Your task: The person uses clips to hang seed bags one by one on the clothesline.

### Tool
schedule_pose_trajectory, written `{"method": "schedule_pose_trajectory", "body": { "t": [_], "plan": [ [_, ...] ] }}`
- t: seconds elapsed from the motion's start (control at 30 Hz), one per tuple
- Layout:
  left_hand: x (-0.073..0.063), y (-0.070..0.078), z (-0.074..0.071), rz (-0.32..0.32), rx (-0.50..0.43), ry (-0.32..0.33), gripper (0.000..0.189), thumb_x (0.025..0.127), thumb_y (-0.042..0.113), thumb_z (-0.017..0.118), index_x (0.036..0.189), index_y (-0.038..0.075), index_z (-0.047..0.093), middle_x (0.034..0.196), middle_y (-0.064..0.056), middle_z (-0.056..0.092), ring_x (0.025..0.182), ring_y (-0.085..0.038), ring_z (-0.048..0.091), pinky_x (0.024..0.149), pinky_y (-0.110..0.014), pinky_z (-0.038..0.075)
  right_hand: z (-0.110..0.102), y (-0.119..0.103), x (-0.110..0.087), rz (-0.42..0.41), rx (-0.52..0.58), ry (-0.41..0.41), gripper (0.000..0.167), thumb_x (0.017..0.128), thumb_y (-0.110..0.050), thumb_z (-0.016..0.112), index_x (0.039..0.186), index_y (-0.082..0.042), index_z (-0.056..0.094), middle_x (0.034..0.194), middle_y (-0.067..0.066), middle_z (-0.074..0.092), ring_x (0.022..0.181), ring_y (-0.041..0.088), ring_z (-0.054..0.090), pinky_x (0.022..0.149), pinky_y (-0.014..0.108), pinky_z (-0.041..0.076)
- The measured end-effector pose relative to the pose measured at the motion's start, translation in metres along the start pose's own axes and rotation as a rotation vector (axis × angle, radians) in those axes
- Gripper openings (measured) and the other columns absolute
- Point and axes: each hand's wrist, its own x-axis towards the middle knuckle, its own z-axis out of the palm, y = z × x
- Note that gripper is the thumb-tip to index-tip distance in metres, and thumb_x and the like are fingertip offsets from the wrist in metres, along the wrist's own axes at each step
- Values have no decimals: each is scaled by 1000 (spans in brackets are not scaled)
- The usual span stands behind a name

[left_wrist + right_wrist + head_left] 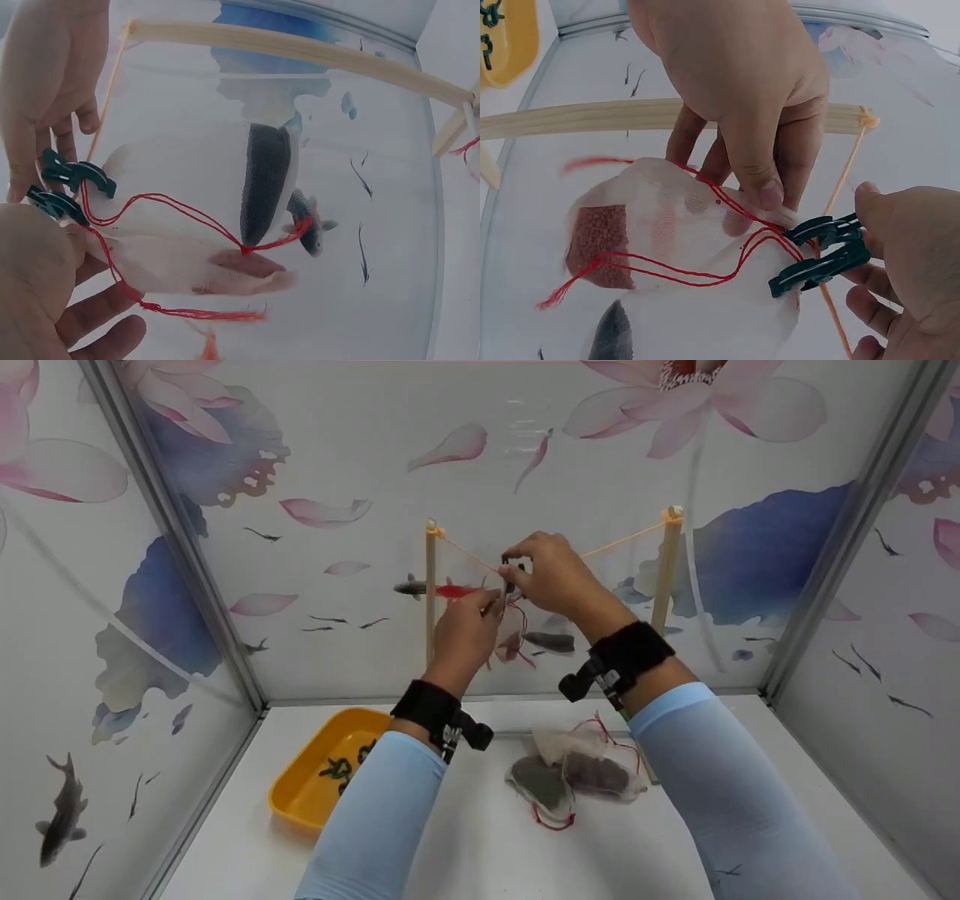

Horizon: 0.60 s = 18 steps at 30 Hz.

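Clips at cord, apart from both posts

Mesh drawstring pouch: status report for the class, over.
Left grip pinches mesh drawstring pouch at orange cord. Right grip on green clips. Red drawstrings run close, possibly in the way.
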Motion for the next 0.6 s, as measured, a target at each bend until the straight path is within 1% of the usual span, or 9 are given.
{"method": "schedule_pose_trajectory", "body": {
  "t": [0.07, 0.1, 0.2, 0.23, 0.3, 0.4, 0.43, 0.5, 0.6],
  "plan": [
    [-6, -4, 1, 20, -33, 13, 35, 118, 29, 64, 147, 14, 78, 145, -7, 80, 134, -26, 76, 112, -48, 61, -1, 6, -8, -36, 1, 54, 48, 115, -38, 70, 153, -10, 71, 159, 17, 63, 151, 40, 53, 126, 54, 50],
    [-10, -9, 1, 27, -58, 26, 35, 118, 28, 63, 147, 12, 77, 143, -8, 80, 133, -28, 75, 113, -49, 61, -1, 10, -13, -61, 8, 91, 47, 115, -37, 70, 153, -9, 71, 159, 17, 62, 152, 40, 52, 127, 54, 49],
    [-27, -30, -3, 23, -128, 78, 33, 117, 23, 65, 142, 7, 78, 134, -12, 80, 128, -30, 74, 113, -50, 59, 2, 23, -31, -137, 48, 231, 43, 114, -32, 73, 150, -8, 72, 157, 15, 64, 151, 37, 54, 127, 54, 49],
    [-34, -39, -6, 10, -136, 92, 31, 117, 23, 66, 139, 7, 79, 130, -12, 79, 125, -31, 74, 111, -50, 60, 3, 29, -39, -152, 63, 277, 41, 114, -31, 73, 148, -8, 72, 156, 14, 65, 149, 36, 56, 124, 54, 51],
    [-51, -58, -13, -48, -127, 97, 28, 116, 23, 68, 135, 8, 81, 126, -11, 77, 122, -31, 72, 108, -49, 60, 7, 41, -58, -176, 102, 352, 36, 114, -27, 73, 145, -8, 74, 150, 14, 68, 141, 35, 62, 116, 53, 56],
    [-80, -92, -25, -167, -41, 71, 27, 115, 26, 70, 132, 9, 82, 127, -11, 76, 122, -32, 70, 107, -49, 61, 17, 65, -90, -167, 139, 408, 30, 114, -23, 72, 139, -7, 76, 140, 14, 74, 128, 33, 70, 102, 53, 62],
    [-89, -104, -28, -213, 0, 54, 28, 115, 26, 69, 132, 8, 82, 129, -12, 75, 124, -33, 69, 108, -50, 61, 21, 76, -102, -157, 145, 414, 28, 114, -21, 72, 137, -6, 77, 136, 14, 75, 123, 34, 72, 97, 53, 63],
    [-109, -129, -35, -296, 83, 21, 30, 116, 26, 66, 134, 6, 81, 135, -16, 74, 127, -36, 70, 110, -54, 60, 32, 97, -129, -115, 141, 410, 26, 114, -20, 72, 135, -5, 78, 128, 15, 79, 116, 35, 76, 94, 55, 66],
    [-137, -166, -44, -403, 174, -27, 36, 118, 25, 61, 139, 1, 77, 142, -22, 74, 132, -43, 70, 111, -60, 59, 50, 131, -167, 4, 96, 357, 26, 115, -22, 71, 133, -6, 79, 120, 15, 83, 108, 37, 80, 91, 59, 67]
  ]
}}
